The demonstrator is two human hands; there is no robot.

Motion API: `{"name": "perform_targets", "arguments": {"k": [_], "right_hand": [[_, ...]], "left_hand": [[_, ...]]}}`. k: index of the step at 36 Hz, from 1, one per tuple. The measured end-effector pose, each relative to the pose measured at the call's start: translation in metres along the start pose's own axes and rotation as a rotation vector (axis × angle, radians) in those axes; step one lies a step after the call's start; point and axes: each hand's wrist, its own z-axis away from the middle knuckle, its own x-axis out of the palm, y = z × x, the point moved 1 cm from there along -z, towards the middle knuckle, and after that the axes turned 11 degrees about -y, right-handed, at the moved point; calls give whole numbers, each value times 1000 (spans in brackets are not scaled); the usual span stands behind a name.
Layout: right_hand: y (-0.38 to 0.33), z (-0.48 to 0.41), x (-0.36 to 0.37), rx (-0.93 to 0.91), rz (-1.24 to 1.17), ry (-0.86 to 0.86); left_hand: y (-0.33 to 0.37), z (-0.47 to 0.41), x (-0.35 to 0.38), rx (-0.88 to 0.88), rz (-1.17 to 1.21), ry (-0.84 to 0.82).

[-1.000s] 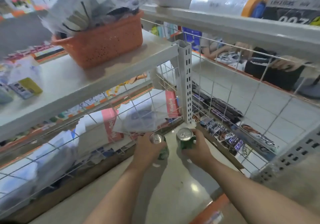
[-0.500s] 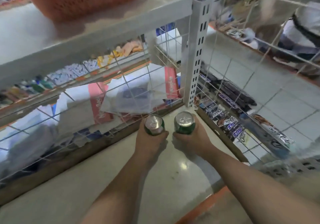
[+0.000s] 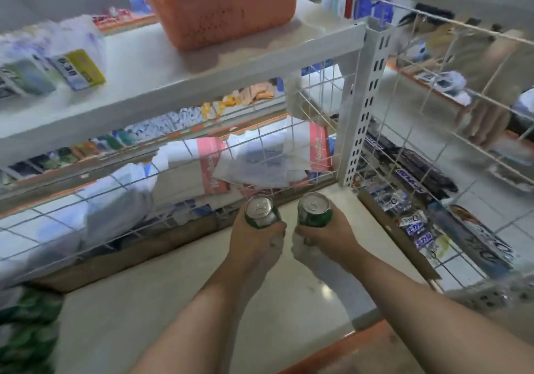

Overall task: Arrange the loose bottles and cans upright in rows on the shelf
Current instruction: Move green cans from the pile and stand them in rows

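Note:
Two green cans with silver tops stand upright side by side near the back right corner of the white shelf (image 3: 202, 310). My left hand (image 3: 255, 242) wraps around the left can (image 3: 260, 210). The right can (image 3: 313, 209) is gripped by my right hand (image 3: 326, 236). A narrow gap separates the cans. Whether their bases touch the shelf is hidden by my fingers.
A white wire grid (image 3: 144, 188) closes the shelf's back and right side, with a perforated upright post (image 3: 364, 107) at the corner. An orange basket (image 3: 225, 6) sits on the shelf above. Green packaging (image 3: 26, 330) lies at the lower left. Snack packs (image 3: 416, 223) hang beyond the right grid.
The left can, tilted a second ago, now stands upright beside the right can. The camera view has swung, bringing the upper shelf back into sight.

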Motion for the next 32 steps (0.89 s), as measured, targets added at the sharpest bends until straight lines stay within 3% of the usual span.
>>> {"name": "perform_targets", "arguments": {"k": [7,16,25,32], "right_hand": [[-58,21,106,-172,29,-179],[-137,97,268,-344,14,-335],[-117,191,414,-360,63,-419],[-88,231,460,-305,92,-392]], "left_hand": [[34,64,-108,25,-162,224],[30,198,-263,164,-120,415],[-40,327,-379,161,37,526],[-82,363,-419,33,53,540]]}}
